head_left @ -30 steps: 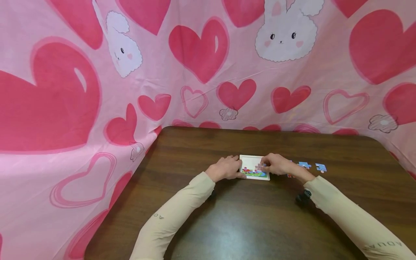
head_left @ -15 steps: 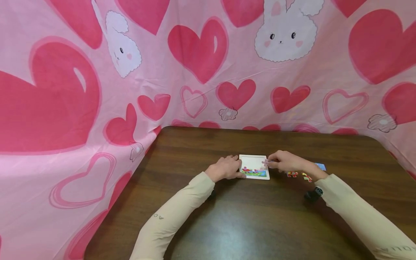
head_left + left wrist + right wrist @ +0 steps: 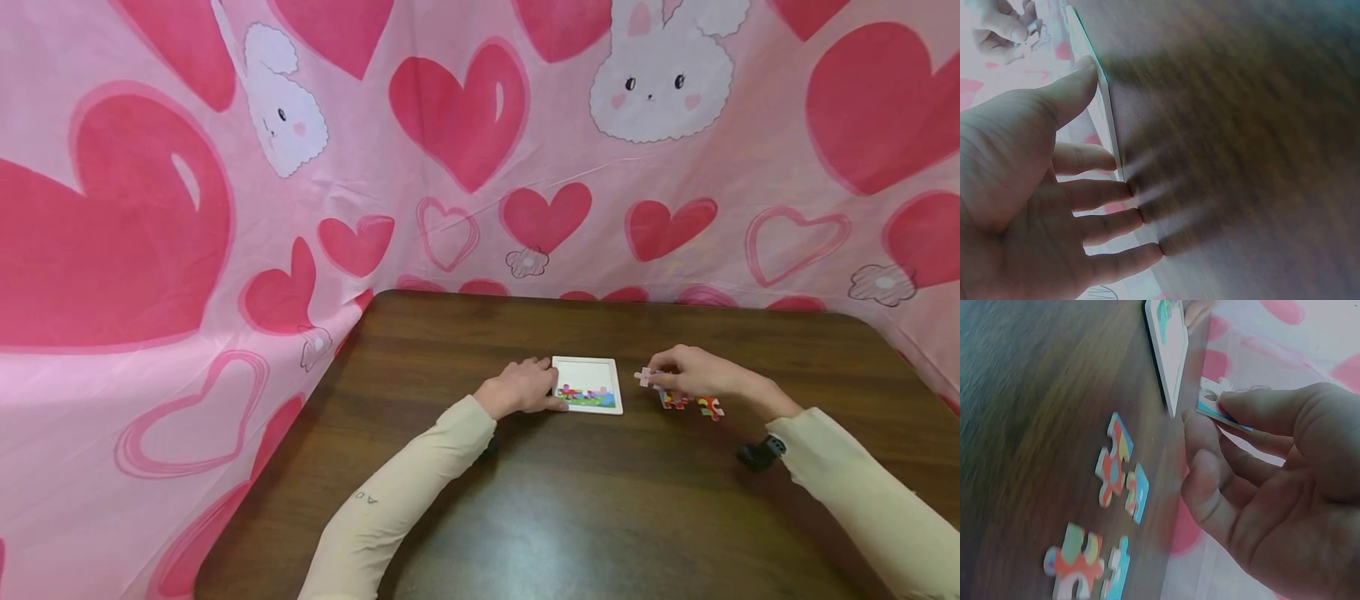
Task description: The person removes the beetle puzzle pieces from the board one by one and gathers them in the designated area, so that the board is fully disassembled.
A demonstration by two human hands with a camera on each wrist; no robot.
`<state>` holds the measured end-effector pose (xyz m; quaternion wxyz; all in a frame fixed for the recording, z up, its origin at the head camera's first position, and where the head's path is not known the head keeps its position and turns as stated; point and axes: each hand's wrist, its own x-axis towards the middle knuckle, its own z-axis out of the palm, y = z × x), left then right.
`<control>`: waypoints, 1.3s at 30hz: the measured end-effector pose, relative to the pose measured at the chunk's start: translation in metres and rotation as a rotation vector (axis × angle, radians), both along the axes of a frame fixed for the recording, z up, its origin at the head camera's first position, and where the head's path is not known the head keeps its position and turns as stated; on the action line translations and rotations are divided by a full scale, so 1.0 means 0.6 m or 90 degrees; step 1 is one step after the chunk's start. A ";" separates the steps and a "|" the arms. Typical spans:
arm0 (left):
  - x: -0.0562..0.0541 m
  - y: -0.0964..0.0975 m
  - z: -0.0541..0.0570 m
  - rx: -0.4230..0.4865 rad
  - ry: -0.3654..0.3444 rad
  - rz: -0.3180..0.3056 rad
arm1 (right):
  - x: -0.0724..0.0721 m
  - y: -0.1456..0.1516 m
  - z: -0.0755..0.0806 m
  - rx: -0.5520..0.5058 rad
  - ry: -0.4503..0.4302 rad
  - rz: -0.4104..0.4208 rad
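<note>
A white puzzle tray [image 3: 588, 372] lies on the table, with a strip of joined picture pieces [image 3: 588, 398] along its near side. My left hand [image 3: 522, 387] rests at the tray's left edge; in the left wrist view its thumb and forefinger touch the rim and the other fingertips meet the table, all fairly straight. To the right of the tray, my right hand [image 3: 693, 371] pinches a pale pink and blue jigsaw piece [image 3: 1210, 394] between thumb and fingers, held above the table. Loose jigsaw pieces [image 3: 711, 407] lie beneath and beside this hand, partly hidden by it in the head view.
In the right wrist view, red and yellow pieces [image 3: 1113, 465] and blue-edged pieces [image 3: 1116, 569] lie apart on the wood. The brown table [image 3: 465, 517] ends at the back against a pink cloth [image 3: 480, 233] printed with hearts and rabbits.
My right hand has moved right, from over the tray to above the loose pieces, carrying the pink jigsaw piece along. The left hand has stayed at the tray's edge.
</note>
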<state>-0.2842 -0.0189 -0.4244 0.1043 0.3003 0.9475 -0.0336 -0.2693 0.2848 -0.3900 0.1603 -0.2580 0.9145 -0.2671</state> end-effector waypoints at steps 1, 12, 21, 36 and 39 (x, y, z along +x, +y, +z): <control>0.000 0.000 0.000 0.001 -0.001 0.000 | 0.001 0.004 0.001 -0.002 -0.003 -0.001; -0.003 0.000 0.001 -0.004 0.002 -0.003 | 0.008 0.056 0.008 -0.015 0.000 -0.017; -0.003 -0.001 -0.001 0.003 0.002 -0.004 | 0.012 0.097 0.016 -0.022 -0.040 -0.040; -0.004 -0.001 -0.001 0.005 0.000 -0.009 | 0.008 0.153 0.004 0.018 -0.068 -0.017; -0.004 -0.001 0.000 0.005 -0.001 -0.008 | 0.008 0.162 -0.003 0.019 -0.083 -0.024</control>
